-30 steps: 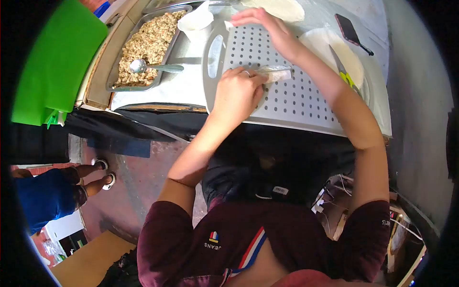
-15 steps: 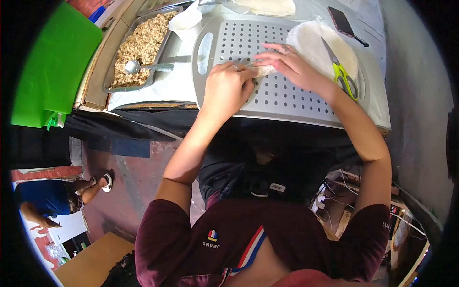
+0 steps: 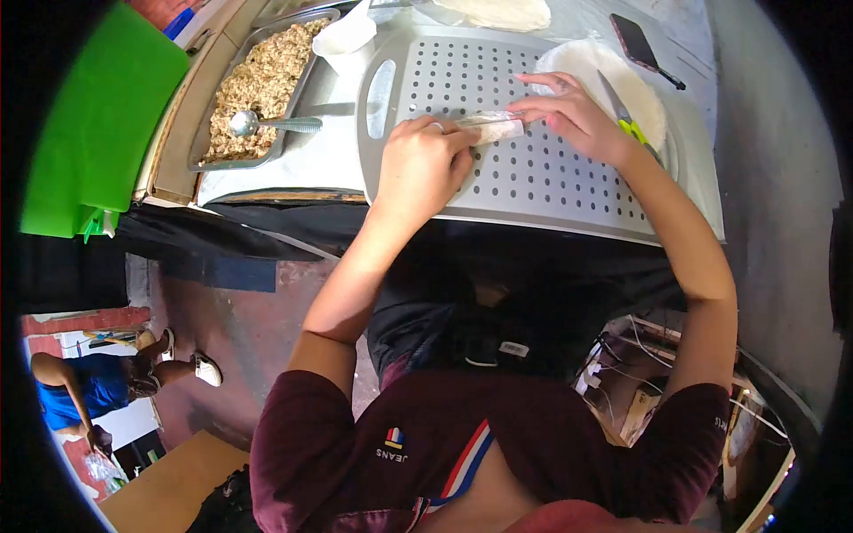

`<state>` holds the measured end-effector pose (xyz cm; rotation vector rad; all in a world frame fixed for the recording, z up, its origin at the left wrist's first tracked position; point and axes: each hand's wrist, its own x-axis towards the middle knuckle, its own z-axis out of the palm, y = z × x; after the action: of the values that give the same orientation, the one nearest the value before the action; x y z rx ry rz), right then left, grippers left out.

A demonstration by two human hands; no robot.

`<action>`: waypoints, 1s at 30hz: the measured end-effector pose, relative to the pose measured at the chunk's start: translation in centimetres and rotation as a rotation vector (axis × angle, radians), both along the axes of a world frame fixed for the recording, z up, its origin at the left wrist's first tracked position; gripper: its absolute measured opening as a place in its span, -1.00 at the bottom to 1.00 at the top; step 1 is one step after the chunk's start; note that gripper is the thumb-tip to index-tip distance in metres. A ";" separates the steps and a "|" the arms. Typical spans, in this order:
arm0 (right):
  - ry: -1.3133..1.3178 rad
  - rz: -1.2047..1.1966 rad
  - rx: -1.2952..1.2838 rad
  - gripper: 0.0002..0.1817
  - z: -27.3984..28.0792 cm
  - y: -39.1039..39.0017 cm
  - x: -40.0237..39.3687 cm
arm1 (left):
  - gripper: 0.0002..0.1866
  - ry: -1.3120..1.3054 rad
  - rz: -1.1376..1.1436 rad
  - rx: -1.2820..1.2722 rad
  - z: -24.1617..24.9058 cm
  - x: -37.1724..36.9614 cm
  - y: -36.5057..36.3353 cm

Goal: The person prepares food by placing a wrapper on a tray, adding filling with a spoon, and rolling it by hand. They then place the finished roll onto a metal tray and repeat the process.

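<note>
A pale rolled wrapper [image 3: 498,129], like a spring roll, lies on the grey perforated board [image 3: 551,186]. My left hand [image 3: 422,164] is closed over its left end, thumb and fingers pressing it down. My right hand [image 3: 573,115] has its fingers stretched out, fingertips right at the roll's right end. Behind that hand, round white wrapper sheets [image 3: 577,62] lie on the board's right side. Scissors [image 3: 622,111] with green handles rest on the sheets, partly hidden by my right forearm.
A metal tray [image 3: 306,84] of chopped filling [image 3: 258,84] stands at the left, a spoon [image 3: 275,123] lying in it. Beside it is a white cup [image 3: 345,44]. A phone [image 3: 633,40] lies at the back right, more wrappers [image 3: 498,12] at the back. Another person [image 3: 89,386] is at lower left.
My right hand has shifted right along the roll to its end, uncovering more of it; its forearm now covers the scissor handles. My left hand stays put. The other person has moved.
</note>
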<state>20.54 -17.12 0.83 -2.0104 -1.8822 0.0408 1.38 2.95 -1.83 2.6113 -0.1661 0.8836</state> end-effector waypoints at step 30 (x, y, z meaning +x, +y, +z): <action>-0.093 -0.125 0.215 -0.71 -0.9 1.9 -4.3 | -0.79 0.290 -0.111 -0.095 1.7 2.4 2.1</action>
<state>16.24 -15.18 -0.06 -2.0056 -1.7278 -0.2811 3.74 5.03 -0.12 2.5769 -0.1834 0.4568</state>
